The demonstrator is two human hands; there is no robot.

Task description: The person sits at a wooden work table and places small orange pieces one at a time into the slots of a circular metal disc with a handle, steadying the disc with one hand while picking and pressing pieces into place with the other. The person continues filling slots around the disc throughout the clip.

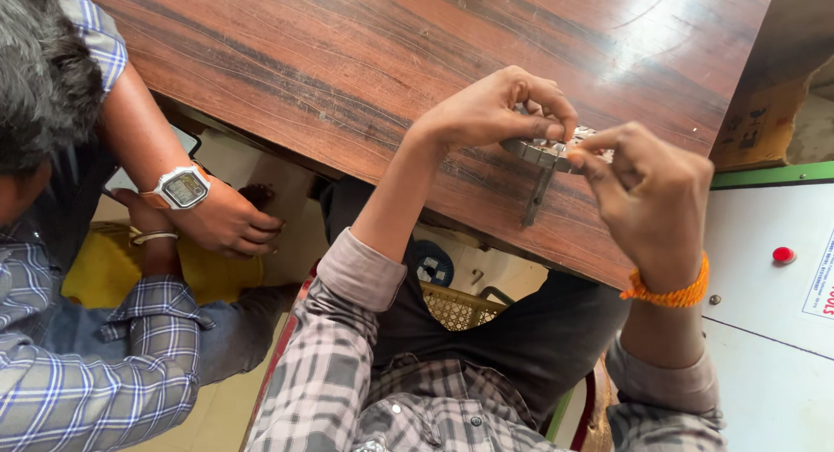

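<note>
Hands, left [491,109] and right [647,187], pinch a metal watch band [547,152] lying crosswise between them above the table [347,61].

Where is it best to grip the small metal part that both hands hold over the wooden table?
Probably at its two short ends, one from each side. The metal part lies flat and long, left hand and right hand already pinch there, and a thin tab hangs from its middle, best left free.

Reddish-brown streaked table [347,61], silver metal piece [543,150], orange wristband [669,293], grey plaid shirt [347,391], red button [784,255].
</note>
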